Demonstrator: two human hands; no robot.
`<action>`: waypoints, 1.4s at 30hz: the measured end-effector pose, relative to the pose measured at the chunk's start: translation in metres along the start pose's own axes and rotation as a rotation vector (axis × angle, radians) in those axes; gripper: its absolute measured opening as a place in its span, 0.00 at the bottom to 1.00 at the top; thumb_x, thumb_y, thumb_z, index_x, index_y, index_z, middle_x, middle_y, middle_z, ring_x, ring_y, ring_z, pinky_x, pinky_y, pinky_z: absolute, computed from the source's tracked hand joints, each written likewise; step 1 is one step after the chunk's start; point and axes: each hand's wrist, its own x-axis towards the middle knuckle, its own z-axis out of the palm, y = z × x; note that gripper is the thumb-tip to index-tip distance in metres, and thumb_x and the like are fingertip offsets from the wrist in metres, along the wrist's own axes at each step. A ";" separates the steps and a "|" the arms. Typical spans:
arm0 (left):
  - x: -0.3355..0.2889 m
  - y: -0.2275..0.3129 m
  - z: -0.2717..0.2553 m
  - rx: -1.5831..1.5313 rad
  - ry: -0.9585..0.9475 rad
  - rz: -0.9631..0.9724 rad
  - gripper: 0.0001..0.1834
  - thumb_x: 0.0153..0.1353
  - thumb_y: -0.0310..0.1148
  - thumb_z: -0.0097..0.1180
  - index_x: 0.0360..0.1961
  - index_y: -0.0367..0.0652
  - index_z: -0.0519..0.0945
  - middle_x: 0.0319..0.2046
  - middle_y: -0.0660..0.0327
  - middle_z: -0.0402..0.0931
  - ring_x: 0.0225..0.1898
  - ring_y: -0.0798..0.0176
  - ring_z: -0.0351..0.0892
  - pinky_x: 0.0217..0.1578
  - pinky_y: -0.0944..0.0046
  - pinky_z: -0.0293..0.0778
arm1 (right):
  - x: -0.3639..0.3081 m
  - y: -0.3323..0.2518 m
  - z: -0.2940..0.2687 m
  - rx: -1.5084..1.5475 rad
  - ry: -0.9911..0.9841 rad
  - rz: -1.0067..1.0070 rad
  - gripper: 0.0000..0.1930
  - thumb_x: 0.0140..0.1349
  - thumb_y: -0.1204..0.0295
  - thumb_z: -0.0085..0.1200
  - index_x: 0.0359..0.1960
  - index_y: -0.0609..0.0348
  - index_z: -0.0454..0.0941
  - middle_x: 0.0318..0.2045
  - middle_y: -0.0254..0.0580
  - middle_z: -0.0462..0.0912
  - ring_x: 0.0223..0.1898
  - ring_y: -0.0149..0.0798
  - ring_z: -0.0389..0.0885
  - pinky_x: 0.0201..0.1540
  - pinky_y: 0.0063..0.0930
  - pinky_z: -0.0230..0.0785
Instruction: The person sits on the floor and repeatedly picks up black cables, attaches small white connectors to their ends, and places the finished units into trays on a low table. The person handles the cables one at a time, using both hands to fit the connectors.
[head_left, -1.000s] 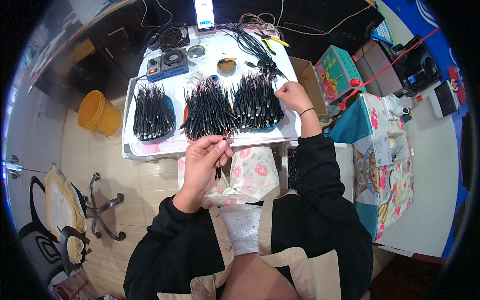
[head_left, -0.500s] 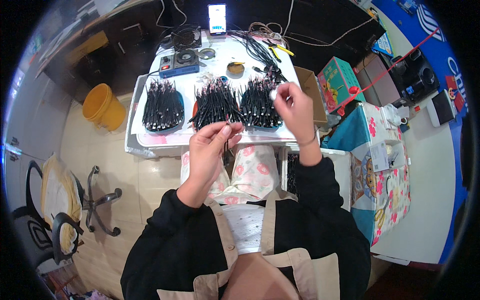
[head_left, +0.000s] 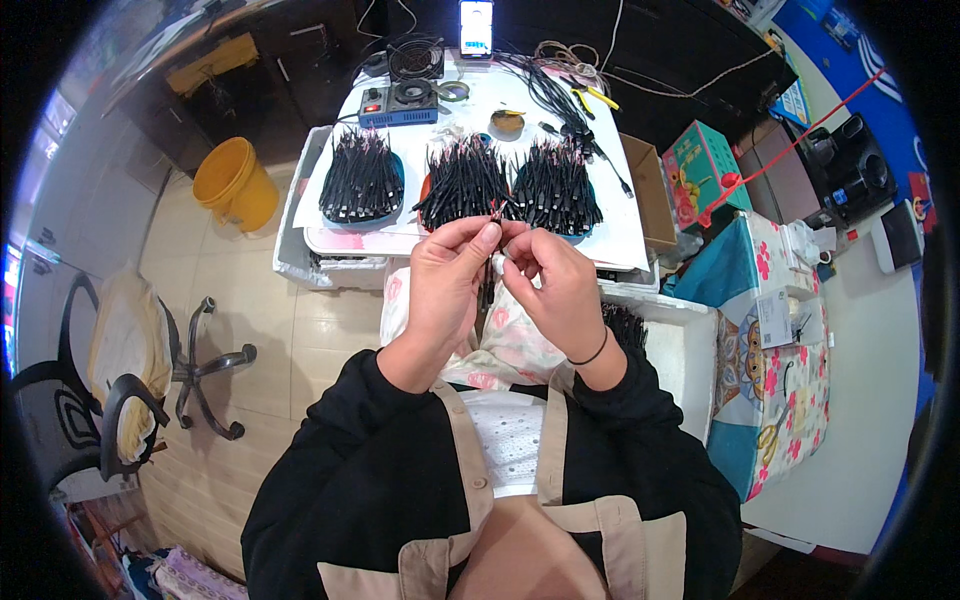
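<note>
Over my lap, my left hand pinches a short black cable between thumb and forefinger, its reddish bare wire ends pointing up. My right hand has come up against it, fingers closed at the same cable; a small white covering or piece shows at its fingertips. Whether the right fingers hold anything besides the cable is hidden. Just beyond my hands, three trays of short black cables stand along the table's near edge: a left bundle, a middle bundle and a right bundle.
On the white table are a blue box-shaped device, a small round tin, yellow-handled pliers and a lit phone. A foam box stands at my right, a yellow bucket to the left.
My right hand has moved from beside the right bundle down and left to meet my left hand at the cable. The whole view has shifted slightly.
</note>
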 end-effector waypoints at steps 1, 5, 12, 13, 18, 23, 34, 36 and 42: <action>0.000 -0.001 -0.001 0.011 0.000 -0.006 0.08 0.65 0.23 0.54 0.42 0.31 0.80 0.39 0.50 0.82 0.37 0.63 0.83 0.41 0.66 0.80 | 0.001 0.000 -0.003 0.002 -0.022 -0.010 0.07 0.54 0.81 0.59 0.34 0.64 0.74 0.28 0.37 0.79 0.25 0.25 0.75 0.28 0.19 0.68; -0.001 -0.003 -0.003 0.095 0.018 0.031 0.08 0.65 0.24 0.54 0.42 0.31 0.79 0.36 0.52 0.83 0.37 0.64 0.83 0.40 0.67 0.80 | 0.006 0.002 -0.019 0.325 -0.015 0.237 0.08 0.57 0.83 0.58 0.37 0.64 0.76 0.31 0.31 0.77 0.28 0.20 0.73 0.31 0.15 0.67; -0.003 -0.001 -0.005 0.157 -0.096 -0.048 0.08 0.66 0.25 0.53 0.43 0.33 0.79 0.32 0.56 0.82 0.28 0.70 0.77 0.29 0.73 0.72 | 0.017 0.017 -0.018 0.699 -0.086 0.337 0.05 0.61 0.78 0.57 0.38 0.63 0.78 0.30 0.32 0.80 0.31 0.22 0.77 0.33 0.15 0.69; -0.002 -0.001 -0.007 0.181 -0.106 -0.063 0.08 0.66 0.25 0.53 0.43 0.33 0.79 0.31 0.56 0.82 0.25 0.72 0.75 0.26 0.74 0.69 | 0.017 0.020 -0.017 0.775 -0.095 0.339 0.05 0.62 0.78 0.57 0.39 0.64 0.77 0.31 0.33 0.80 0.31 0.22 0.78 0.34 0.15 0.70; 0.000 -0.006 -0.012 -0.131 -0.162 -0.276 0.07 0.67 0.27 0.52 0.41 0.35 0.79 0.27 0.57 0.79 0.19 0.75 0.63 0.23 0.75 0.61 | 0.010 0.027 -0.008 1.328 -0.156 0.550 0.08 0.64 0.77 0.54 0.43 0.62 0.73 0.34 0.35 0.79 0.32 0.25 0.79 0.36 0.17 0.73; 0.007 -0.008 -0.015 -0.006 -0.225 -0.356 0.07 0.67 0.27 0.51 0.41 0.34 0.78 0.25 0.58 0.77 0.18 0.75 0.62 0.20 0.75 0.59 | 0.009 0.042 -0.013 1.291 -0.247 0.659 0.10 0.62 0.75 0.53 0.43 0.60 0.70 0.35 0.36 0.77 0.31 0.27 0.78 0.36 0.23 0.74; 0.034 -0.024 -0.025 0.199 -0.227 -0.362 0.08 0.66 0.26 0.52 0.36 0.32 0.80 0.22 0.64 0.74 0.20 0.76 0.61 0.21 0.76 0.56 | 0.103 0.211 -0.038 0.591 -0.390 0.559 0.10 0.61 0.70 0.57 0.42 0.60 0.79 0.34 0.33 0.83 0.30 0.24 0.79 0.33 0.18 0.71; 0.039 -0.024 -0.026 0.179 -0.215 -0.350 0.08 0.66 0.26 0.51 0.35 0.32 0.80 0.22 0.64 0.74 0.20 0.76 0.60 0.21 0.76 0.55 | 0.152 0.279 -0.042 -0.055 -0.117 0.571 0.12 0.57 0.66 0.59 0.38 0.62 0.81 0.32 0.38 0.84 0.30 0.33 0.82 0.33 0.28 0.74; 0.051 -0.019 -0.032 0.183 -0.158 -0.344 0.08 0.66 0.26 0.51 0.36 0.32 0.79 0.23 0.62 0.75 0.20 0.75 0.61 0.22 0.74 0.57 | 0.204 0.396 -0.038 -0.650 -0.117 0.832 0.19 0.48 0.63 0.60 0.36 0.66 0.83 0.40 0.57 0.83 0.43 0.51 0.83 0.49 0.36 0.73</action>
